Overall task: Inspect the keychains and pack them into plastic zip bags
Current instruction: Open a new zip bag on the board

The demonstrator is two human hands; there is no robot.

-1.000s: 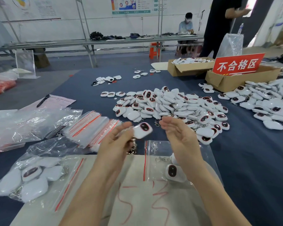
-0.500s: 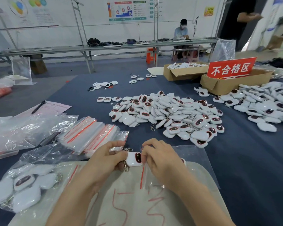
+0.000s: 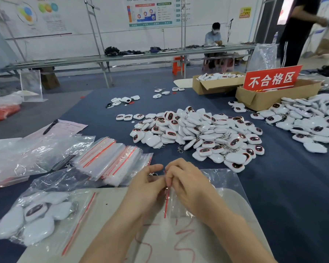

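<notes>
Both hands, left (image 3: 144, 188) and right (image 3: 190, 186), pinch a zip bag (image 3: 224, 185) at its red seal; bare blue counter (image 3: 292, 186) lies rightward; a filled bag (image 3: 36, 215) holds white keychains

Both forearms bare, no sleeves visible; hands (image 3: 179, 188) ungloved, short unpainted nails.

White keychains (image 3: 198, 133) w/ dark-red ovals; navy tablecloth (image 3: 292, 186); red-strip zip bags (image 3: 110, 160).
</notes>
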